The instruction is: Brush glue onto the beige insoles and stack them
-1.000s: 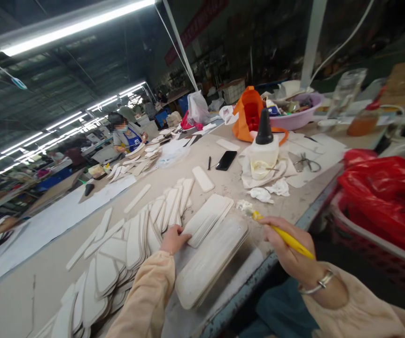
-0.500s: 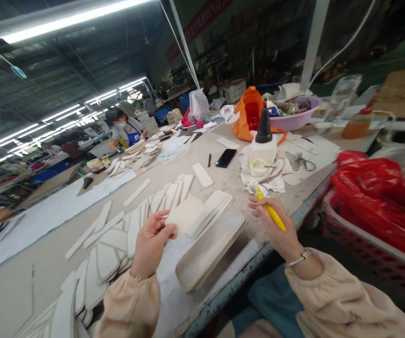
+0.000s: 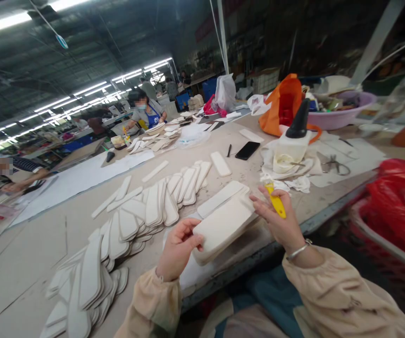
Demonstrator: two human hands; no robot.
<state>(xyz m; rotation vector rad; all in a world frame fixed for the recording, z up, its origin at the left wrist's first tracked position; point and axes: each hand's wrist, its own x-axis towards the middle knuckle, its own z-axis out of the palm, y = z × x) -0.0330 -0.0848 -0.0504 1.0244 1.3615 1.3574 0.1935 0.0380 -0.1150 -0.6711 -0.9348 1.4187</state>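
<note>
My left hand (image 3: 181, 246) pinches the near left end of a cream rounded panel (image 3: 225, 220) between thumb and fingers. That panel lies over a stack of similar pieces at the table's front edge. Another pale strip (image 3: 220, 199) shows just behind it. In my right hand (image 3: 280, 218) is a yellow-handled brush (image 3: 277, 204), gripped between thumb and fingers. Some fingers of that hand extend toward the panel's right end; whether they touch it, I cannot tell. The brush's tip is not clear.
Overlapping pale strips (image 3: 121, 227) spread across the table at left. A white pot with a black cone (image 3: 297, 119) stands at right, near scissors (image 3: 336, 165) and a phone (image 3: 247, 150). Red plastic (image 3: 400, 211) fills a basket at far right. A co-worker (image 3: 149, 112) sits beyond the table.
The cream panel in my left hand has moved right and now covers the worn, greyish top of the stack. My right hand has come closer to it with the brush. The view has turned left.
</note>
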